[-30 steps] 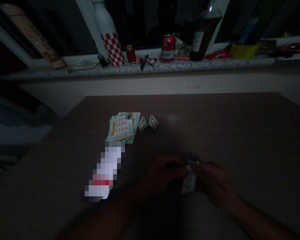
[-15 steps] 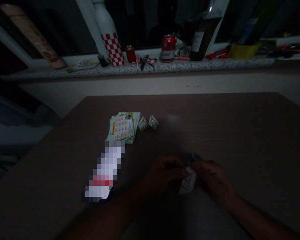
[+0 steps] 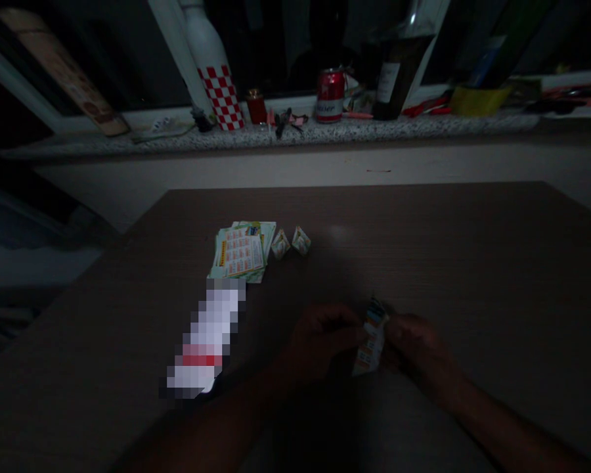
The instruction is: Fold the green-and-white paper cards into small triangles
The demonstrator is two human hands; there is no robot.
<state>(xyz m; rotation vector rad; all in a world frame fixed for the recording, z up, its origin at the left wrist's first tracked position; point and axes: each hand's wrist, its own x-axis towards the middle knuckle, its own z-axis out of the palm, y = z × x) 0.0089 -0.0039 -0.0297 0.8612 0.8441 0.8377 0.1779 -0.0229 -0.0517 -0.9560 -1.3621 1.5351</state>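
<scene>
A partly folded printed paper card (image 3: pixel 371 345), pale with orange blocks and a dark blue end, is held upright and tilted between my two hands. My left hand (image 3: pixel 328 338) pinches its left edge between thumb and forefinger. On its right side, my right hand (image 3: pixel 416 345) grips it with thumb and bent fingers; the lower fingers are lost in shadow. Farther back lies a stack of similar printed cards (image 3: pixel 240 253). Beside the stack sit two small folded paper pieces (image 3: pixel 280 244), apart from each other.
A lit phone (image 3: pixel 207 335), its screen pixelated, lies left of my hands on the dark wooden table (image 3: pixel 423 230). Behind, a speckled windowsill (image 3: pixel 177 141) carries a checkered bottle (image 3: pixel 221 95), a red can (image 3: pixel 330 95), a dark bottle (image 3: pixel 393 79) and a yellow container (image 3: pixel 480 100).
My right thumb and fingers have shifted slightly right, uncovering more of the card's blue upper end. My left hand keeps its pinch. The stack and folded pieces stay where they were.
</scene>
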